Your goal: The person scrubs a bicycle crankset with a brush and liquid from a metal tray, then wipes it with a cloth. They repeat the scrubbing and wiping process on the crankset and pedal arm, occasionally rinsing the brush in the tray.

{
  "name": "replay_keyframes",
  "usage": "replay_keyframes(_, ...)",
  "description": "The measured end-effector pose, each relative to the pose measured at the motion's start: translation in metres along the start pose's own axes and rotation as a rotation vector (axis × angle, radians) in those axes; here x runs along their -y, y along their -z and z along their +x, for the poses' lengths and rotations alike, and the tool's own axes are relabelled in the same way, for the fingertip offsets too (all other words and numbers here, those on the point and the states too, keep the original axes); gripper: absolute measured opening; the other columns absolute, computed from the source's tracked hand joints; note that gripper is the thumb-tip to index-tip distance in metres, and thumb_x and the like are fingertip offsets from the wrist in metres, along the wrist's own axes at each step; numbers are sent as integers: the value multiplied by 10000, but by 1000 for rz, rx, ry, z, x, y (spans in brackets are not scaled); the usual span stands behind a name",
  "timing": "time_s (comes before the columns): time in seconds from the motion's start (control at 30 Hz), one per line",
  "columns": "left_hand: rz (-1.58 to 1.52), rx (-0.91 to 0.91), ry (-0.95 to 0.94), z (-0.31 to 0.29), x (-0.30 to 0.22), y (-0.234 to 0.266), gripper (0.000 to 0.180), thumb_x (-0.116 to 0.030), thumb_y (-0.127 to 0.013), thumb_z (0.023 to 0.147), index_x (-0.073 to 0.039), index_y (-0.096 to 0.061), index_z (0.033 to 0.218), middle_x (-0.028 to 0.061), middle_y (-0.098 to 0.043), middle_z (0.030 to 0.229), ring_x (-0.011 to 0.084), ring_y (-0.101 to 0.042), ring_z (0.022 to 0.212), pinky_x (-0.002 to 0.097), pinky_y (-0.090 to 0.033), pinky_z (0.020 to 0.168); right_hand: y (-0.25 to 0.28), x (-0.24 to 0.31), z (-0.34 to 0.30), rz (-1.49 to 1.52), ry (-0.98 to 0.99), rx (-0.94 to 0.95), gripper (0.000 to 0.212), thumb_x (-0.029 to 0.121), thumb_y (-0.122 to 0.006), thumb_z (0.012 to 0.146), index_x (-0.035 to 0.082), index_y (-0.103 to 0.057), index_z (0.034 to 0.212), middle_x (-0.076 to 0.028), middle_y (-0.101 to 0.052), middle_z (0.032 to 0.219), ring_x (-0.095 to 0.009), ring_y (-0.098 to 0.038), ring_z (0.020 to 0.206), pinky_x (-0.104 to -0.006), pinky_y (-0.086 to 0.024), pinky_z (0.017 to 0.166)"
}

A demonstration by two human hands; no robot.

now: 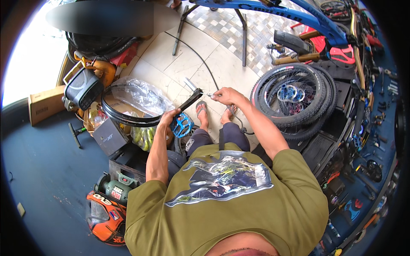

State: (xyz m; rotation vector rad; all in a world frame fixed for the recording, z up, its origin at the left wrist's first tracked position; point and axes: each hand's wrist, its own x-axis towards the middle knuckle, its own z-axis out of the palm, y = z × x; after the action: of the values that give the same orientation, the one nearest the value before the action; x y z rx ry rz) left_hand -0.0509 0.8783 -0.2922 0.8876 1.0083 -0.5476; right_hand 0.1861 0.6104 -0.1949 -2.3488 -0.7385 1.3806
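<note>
Out in front of my torso, my left hand (169,116) is closed round the lower end of a black bicycle crank arm (190,100). A blue platform pedal (182,126) sits at that end, beside my fingers. A silver tube (189,83) sticks out near the crank's far end. My right hand (228,96) pinches a thin silver tool (207,94), whose tip meets or nearly meets the crank's far end. The tool's exact kind is too small to make out.
Stacked bicycle wheels (257,99) lie at the right, by a wall of tools. A blue bicycle frame (294,18) spans the top. Black rims (112,116), plastic bags and boxes crowd the left, above a green bench grinder (116,187). A black hose (198,57) crosses the floor.
</note>
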Motion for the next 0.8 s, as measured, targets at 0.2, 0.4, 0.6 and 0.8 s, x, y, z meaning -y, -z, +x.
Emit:
replay_keyframes(0.2, 116, -26, -122, -17, -11, -10, 517, -190, -804, 871, -21, -632, 1328, 42, -679, 933, 122, -621, 668, 288, -544, 591, 28, 10, 12, -68, -66, 147, 423, 496, -622, 939, 173, -763, 1174, -142, -760, 953, -324, -715, 930, -416, -548, 841)
replay_keyframes(0.4, 170, -92, -155, -13, -16, -13, 481, -175, -801, 853, -27, -676, 1294, 43, -710, 969, 112, -624, 742, 280, -525, 647, 27, 26, 7, -232, -116, 21, 365, 427, -567, 979, 150, -771, 1102, -141, -756, 964, -321, -710, 935, -453, -550, 836)
replay_keyframes(0.6, 216, -67, -158, -14, -22, -19, 473, -171, -801, 850, -38, -687, 1290, 53, -718, 983, 117, -633, 754, 281, -528, 650, 29, 32, -3, -247, -178, -40, 384, 421, -579, 968, 106, -768, 1078, -144, -753, 1064, -337, -707, 1035, -453, -558, 902)
replay_keyframes(0.8, 266, -36, -167, -21, -28, -33, 485, -170, -805, 847, -28, -683, 1294, 51, -719, 949, 119, -635, 705, 288, -525, 609, 25, 11, -4, -315, -171, -125, 396, 432, -595, 962, 100, -766, 1093, -169, -743, 1102, -349, -701, 1064, -455, -555, 920)
